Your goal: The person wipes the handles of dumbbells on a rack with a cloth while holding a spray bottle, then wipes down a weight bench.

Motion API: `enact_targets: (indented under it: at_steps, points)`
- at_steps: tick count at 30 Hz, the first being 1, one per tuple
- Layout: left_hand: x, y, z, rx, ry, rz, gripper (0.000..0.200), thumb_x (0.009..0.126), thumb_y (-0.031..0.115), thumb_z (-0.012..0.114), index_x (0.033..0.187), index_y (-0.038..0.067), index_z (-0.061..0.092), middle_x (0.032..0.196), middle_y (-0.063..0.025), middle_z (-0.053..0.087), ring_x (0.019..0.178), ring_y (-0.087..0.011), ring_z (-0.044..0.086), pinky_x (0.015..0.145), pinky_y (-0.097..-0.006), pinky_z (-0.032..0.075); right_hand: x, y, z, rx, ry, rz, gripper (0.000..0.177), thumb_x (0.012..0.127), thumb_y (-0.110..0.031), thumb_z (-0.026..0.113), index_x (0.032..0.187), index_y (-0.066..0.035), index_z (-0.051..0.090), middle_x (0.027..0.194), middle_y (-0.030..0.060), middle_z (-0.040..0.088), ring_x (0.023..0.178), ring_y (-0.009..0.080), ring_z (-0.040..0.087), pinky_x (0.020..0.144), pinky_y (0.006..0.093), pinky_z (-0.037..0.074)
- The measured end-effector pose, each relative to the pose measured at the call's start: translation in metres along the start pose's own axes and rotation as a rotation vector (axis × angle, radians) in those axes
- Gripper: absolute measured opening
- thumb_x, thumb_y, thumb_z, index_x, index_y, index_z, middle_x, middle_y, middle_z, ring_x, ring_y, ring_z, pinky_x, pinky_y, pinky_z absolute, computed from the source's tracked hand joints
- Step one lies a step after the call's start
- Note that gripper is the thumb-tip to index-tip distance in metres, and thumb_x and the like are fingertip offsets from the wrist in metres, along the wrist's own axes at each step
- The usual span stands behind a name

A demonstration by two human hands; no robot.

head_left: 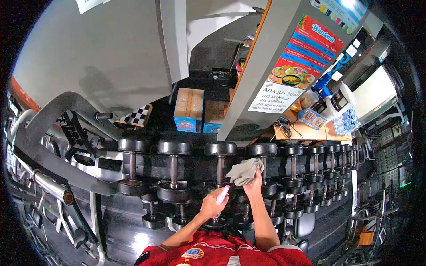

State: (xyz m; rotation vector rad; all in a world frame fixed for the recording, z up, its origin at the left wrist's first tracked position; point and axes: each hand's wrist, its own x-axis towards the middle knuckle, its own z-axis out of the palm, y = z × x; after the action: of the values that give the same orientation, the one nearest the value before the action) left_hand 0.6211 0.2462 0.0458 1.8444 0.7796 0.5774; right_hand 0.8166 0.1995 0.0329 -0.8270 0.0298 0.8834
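Arms [263, 217] reach fwd, L hand [214, 205] gripping bottle [222, 195], R hand [254, 182] cloth [243, 172].

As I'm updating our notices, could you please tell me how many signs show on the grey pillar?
3 on the grey pillar: a colourful poster at the top, a red menu below it, and a white sign lowest. Others may be hidden.

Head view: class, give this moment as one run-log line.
left hand: holds slim white-and-pink object | right hand: holds grey cloth | nearby: black round-headed dumbbells

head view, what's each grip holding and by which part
Left grip: white object, below its pink tip. Right grip: grey cloth, by its right side.
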Motion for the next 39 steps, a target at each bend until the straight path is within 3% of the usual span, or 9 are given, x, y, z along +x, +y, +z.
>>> enact_targets:
  at_steps: [7,10,14,19,24,29,31,35,39]
  points:
    - [0.001,-0.006,0.001,0.056,-0.011,0.000,0.031,0.078,0.024,0.066,0.105,0.010,0.063,0.101,-0.0117,0.066,0.085,-0.0345,0.064,0.075,-0.0418,0.053,0.036,-0.059,0.032,-0.022,-0.045,0.131,0.046,0.088,-0.024,0.062,0.129,-0.010,0.046,0.125,0.0075,0.054,0.115,0.0253,0.052,0.099,0.0439,0.043]
    - [0.008,0.011,-0.006,-0.029,-0.073,-0.296,0.026,0.080,0.025,0.063,0.099,0.007,0.063,0.089,-0.0162,0.065,0.083,-0.0373,0.063,0.072,-0.0423,0.052,0.076,-0.077,0.063,-0.358,-0.091,-0.102,0.039,0.091,-0.020,0.059,0.126,-0.006,0.049,0.119,0.0075,0.059,0.109,0.0228,0.057,0.097,0.0396,0.045]
    - [0.009,0.009,0.004,0.033,-0.020,-0.319,0.026,0.081,0.028,0.060,0.097,0.008,0.064,0.088,-0.0178,0.066,0.084,-0.0378,0.063,0.074,-0.0425,0.051,0.163,-0.060,0.078,-1.121,-0.401,-0.416,0.033,0.090,-0.019,0.059,0.115,0.001,0.055,0.107,0.0093,0.063,0.099,0.0178,0.058,0.086,0.0309,0.045]
    - [0.006,0.018,0.008,0.020,0.038,-0.422,0.030,0.081,0.025,0.061,0.105,0.008,0.065,0.081,-0.0168,0.066,0.075,-0.0326,0.066,0.069,-0.0370,0.051,0.232,-0.001,0.060,-1.615,-0.949,0.066,0.021,0.090,-0.016,0.056,0.110,-0.008,0.057,0.087,0.0035,0.062,0.079,0.0150,0.054,0.073,0.0332,0.046]
    - [0.005,0.024,0.017,0.169,0.145,-0.392,0.026,0.080,0.031,0.061,0.096,0.010,0.064,0.085,-0.0186,0.066,0.082,-0.0387,0.063,0.072,-0.0459,0.051,0.225,-0.011,0.074,-1.307,-0.988,0.409,0.019,0.092,-0.012,0.053,0.110,-0.009,0.058,0.096,-0.0012,0.060,0.085,0.0119,0.052,0.075,0.0284,0.044]
    - [0.005,0.027,0.017,0.205,0.159,-0.354,0.024,0.081,0.030,0.060,0.093,0.009,0.064,0.083,-0.0178,0.065,0.078,-0.0385,0.063,0.067,-0.0447,0.051,0.196,-0.048,0.097,-1.371,-1.013,0.210,0.018,0.093,-0.012,0.052,0.109,-0.007,0.058,0.092,-0.0015,0.059,0.079,0.0103,0.051,0.071,0.0271,0.043]
    - [0.007,0.028,0.018,0.186,0.155,-0.405,0.025,0.081,0.030,0.061,0.094,0.010,0.064,0.082,-0.0174,0.065,0.078,-0.0382,0.063,0.068,-0.0446,0.052,0.210,-0.037,0.082,-0.979,-0.703,0.279,0.019,0.093,-0.014,0.053,0.110,-0.006,0.058,0.091,-0.0002,0.059,0.081,0.0102,0.050,0.073,0.0258,0.042]
    - [0.003,0.012,0.020,0.207,0.173,-0.328,0.027,0.080,0.032,0.061,0.097,0.012,0.065,0.081,-0.0169,0.065,0.078,-0.0380,0.063,0.068,-0.0444,0.051,0.227,-0.001,0.083,-1.405,-0.604,0.118,0.022,0.092,-0.022,0.055,0.105,-0.005,0.061,0.093,0.0019,0.061,0.082,0.0130,0.053,0.072,0.0298,0.043]
    - [0.005,0.017,0.017,0.174,0.096,-0.407,0.026,0.081,0.033,0.060,0.095,0.011,0.063,0.082,-0.0172,0.065,0.078,-0.0388,0.062,0.068,-0.0446,0.050,0.233,0.067,0.111,-1.287,-1.251,0.239,0.023,0.094,-0.018,0.051,0.113,-0.009,0.059,0.102,0.0027,0.063,0.094,0.0162,0.056,0.086,0.0335,0.044]
